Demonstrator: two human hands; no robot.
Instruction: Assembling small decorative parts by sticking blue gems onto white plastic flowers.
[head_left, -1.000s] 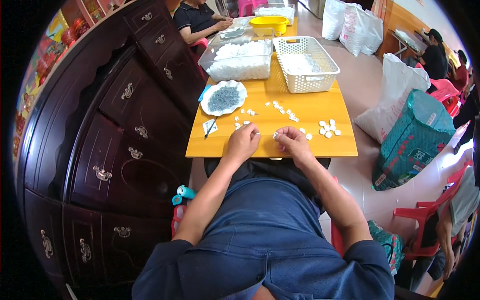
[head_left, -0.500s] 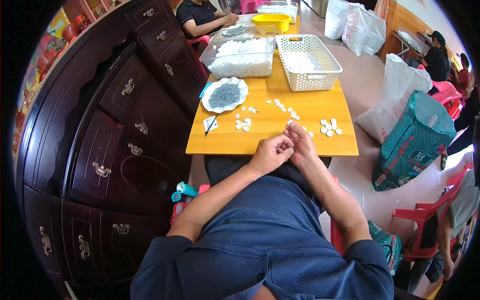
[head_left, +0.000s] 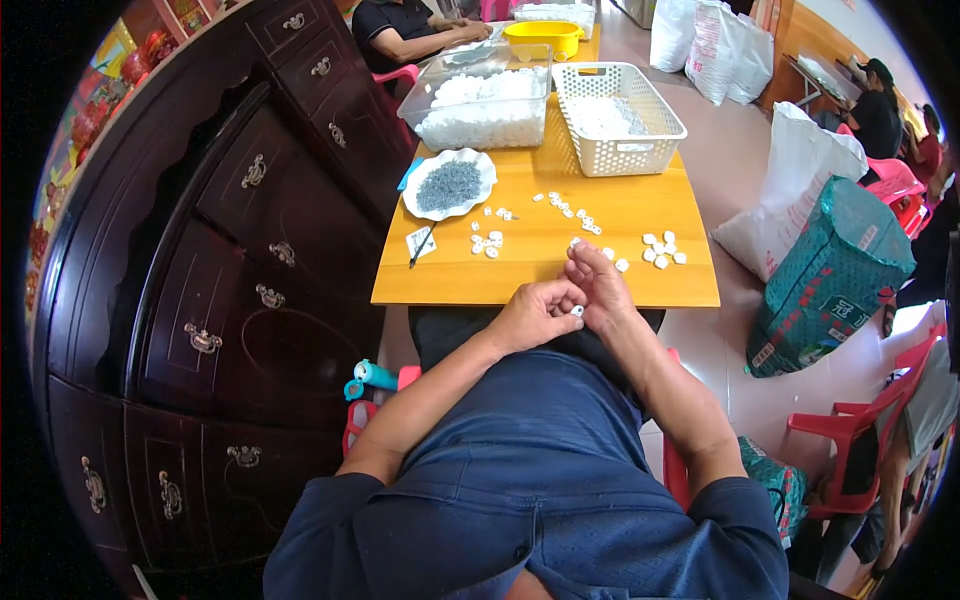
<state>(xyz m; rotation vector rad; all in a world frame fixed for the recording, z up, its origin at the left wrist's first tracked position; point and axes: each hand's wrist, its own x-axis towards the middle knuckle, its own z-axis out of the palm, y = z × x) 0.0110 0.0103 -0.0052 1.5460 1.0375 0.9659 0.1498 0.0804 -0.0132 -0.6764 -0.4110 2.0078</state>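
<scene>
My left hand (head_left: 532,314) is closed, with a small white plastic piece (head_left: 577,311) pinched between thumb and fingertips. Beside it, close to touching, my right hand (head_left: 606,290) has its fingers curled and holds another small white piece (head_left: 575,243) at its fingertips. Both hands are over the near edge of the wooden table (head_left: 440,285). Several loose white pieces lie in groups: a left group (head_left: 487,243), a trail in the middle (head_left: 568,211) and a right group (head_left: 660,250). A scalloped white plate (head_left: 488,189) holds many small grey parts (head_left: 449,187).
A clear bin (head_left: 532,135) of white pieces and a white perforated basket (head_left: 625,162) stand farther back, before a yellow tub (head_left: 542,40). A thin black tool (head_left: 422,248) lies at left. Dark drawers (head_left: 250,250) flank the left; sacks (head_left: 830,280) stand right. Another person (head_left: 400,40) sits across.
My left hand has turned slightly, and the white piece in its fingers now shows. My right fingertips have shifted a little left. The seated person's hands across the table have moved slightly.
</scene>
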